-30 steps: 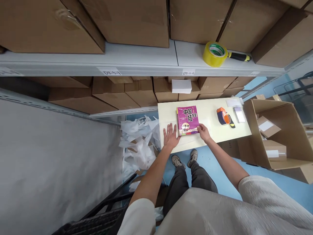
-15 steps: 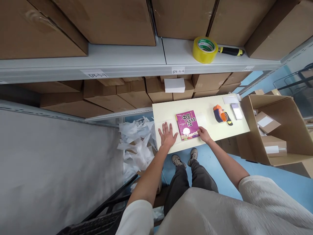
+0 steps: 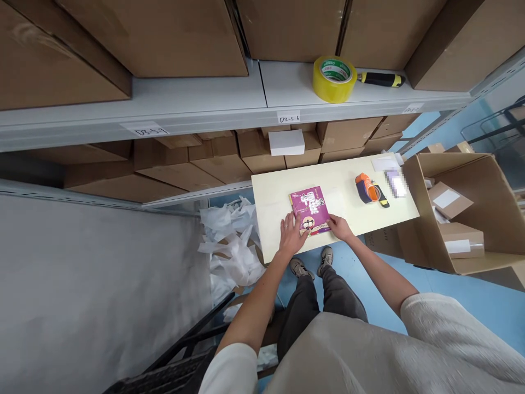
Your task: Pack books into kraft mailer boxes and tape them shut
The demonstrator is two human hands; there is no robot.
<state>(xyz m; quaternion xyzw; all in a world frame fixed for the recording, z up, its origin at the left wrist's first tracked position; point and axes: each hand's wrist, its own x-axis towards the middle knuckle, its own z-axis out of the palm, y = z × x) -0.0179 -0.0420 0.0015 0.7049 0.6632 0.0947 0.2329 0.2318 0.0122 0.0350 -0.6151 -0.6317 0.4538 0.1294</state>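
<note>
Steadying a magenta paperback on a cream board, between both hands: left hand, fingers spread across its near corner; right hand, fingers close together at its near edge, any pinch hidden. Risk: uneven pressure could skew it toward the board's edge, just below the fingers. Beyond the right fingertips, a tape dispenser; farther, an open carton and shelved yellow tape.

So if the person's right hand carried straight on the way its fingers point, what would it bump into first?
The pink book lying on the table. The right hand sits at the book's near edge, though from this angle I can't tell whether its fingertips are touching it.
</note>
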